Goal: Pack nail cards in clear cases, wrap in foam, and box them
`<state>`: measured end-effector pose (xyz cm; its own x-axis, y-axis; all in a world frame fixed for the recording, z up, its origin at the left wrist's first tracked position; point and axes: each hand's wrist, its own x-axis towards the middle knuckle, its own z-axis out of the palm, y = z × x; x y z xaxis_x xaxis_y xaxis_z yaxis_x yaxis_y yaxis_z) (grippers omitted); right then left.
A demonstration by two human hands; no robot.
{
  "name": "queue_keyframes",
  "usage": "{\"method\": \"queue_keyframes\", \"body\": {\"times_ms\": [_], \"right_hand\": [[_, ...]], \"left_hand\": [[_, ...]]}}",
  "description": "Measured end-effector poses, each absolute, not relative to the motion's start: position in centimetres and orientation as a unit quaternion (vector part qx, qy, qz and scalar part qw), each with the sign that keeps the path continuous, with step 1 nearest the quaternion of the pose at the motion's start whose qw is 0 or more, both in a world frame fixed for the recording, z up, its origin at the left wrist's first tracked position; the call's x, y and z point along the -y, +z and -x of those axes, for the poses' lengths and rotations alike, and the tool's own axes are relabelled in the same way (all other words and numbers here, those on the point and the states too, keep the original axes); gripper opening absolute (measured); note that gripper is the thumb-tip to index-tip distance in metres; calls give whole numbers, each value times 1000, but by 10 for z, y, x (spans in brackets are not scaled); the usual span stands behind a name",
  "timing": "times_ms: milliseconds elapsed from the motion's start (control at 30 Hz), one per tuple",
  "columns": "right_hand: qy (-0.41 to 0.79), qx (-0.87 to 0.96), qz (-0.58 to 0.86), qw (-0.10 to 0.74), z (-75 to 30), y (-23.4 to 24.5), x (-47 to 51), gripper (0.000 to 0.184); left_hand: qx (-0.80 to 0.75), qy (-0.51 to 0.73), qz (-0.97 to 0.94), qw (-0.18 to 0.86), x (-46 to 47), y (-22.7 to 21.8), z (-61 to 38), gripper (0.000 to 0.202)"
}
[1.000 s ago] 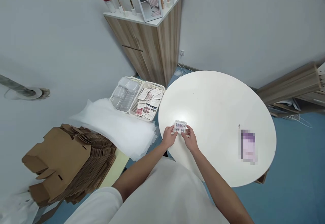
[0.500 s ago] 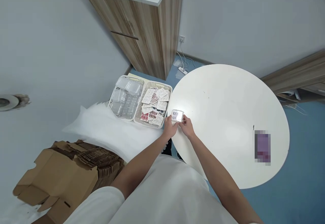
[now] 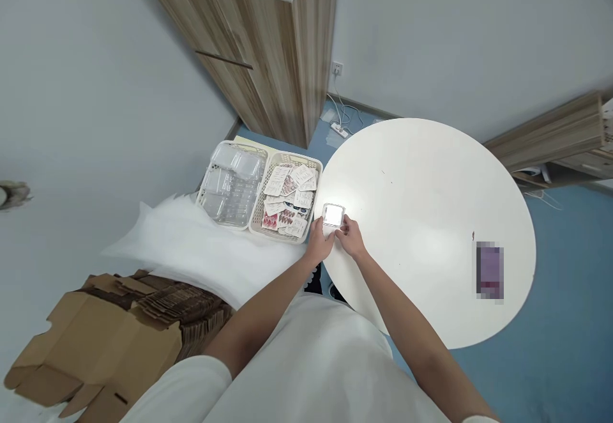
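Both hands grip a small clear plastic box (image 3: 334, 215) at the near left edge of the round white table (image 3: 421, 193). My left hand (image 3: 319, 243) has its fingers closed on the left near corner, and my right hand (image 3: 351, 238) pinches the right near corner. Bright glare hides what lies under the lid. Left of the hands, a white basket (image 3: 255, 218) holds cards (image 3: 297, 198), several with press-on nails on them. Beside it, another basket (image 3: 243, 227) contains stacked clear plastic boxes (image 3: 233, 183).
White foam sheeting (image 3: 205, 244) spreads left of my arms, above a stack of folded brown cardboard boxes (image 3: 100, 333). A blurred purple item (image 3: 491, 269) lies on the table's right side. Behind are a wooden cabinet (image 3: 258, 46) and a power strip (image 3: 339, 130) on the floor.
The plastic box tilts slightly in my hands, and glare now covers the purple nails visible in it before. My view has shifted slightly downward and to the right.
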<state>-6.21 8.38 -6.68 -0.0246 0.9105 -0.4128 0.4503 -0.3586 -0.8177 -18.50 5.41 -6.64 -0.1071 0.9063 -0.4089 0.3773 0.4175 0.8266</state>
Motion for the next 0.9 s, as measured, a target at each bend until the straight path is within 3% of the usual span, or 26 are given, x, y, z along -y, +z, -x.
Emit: {"method": "queue_keyframes", "body": {"times_ms": [167,400,567,733,900], "right_hand": [[522,514,646,213,50,-62,-72,66],[518,572,600,210,20,-51,-23,50],[561,652,488,147,24,-45,0,32],[554,732,386,89,57,-43,7,31],[485,811,326,28,105,-47,7,43]], "left_hand": [[-699,291,-453,470,-41,-59,181,61],[-701,330,-486,404,26,-55,183,45],[-750,271,-494,347,85,-57,197,33],[-808,212,-457,305,114,-56,225,37],[-842,180,-421,285,116,-54,258,48]]}}
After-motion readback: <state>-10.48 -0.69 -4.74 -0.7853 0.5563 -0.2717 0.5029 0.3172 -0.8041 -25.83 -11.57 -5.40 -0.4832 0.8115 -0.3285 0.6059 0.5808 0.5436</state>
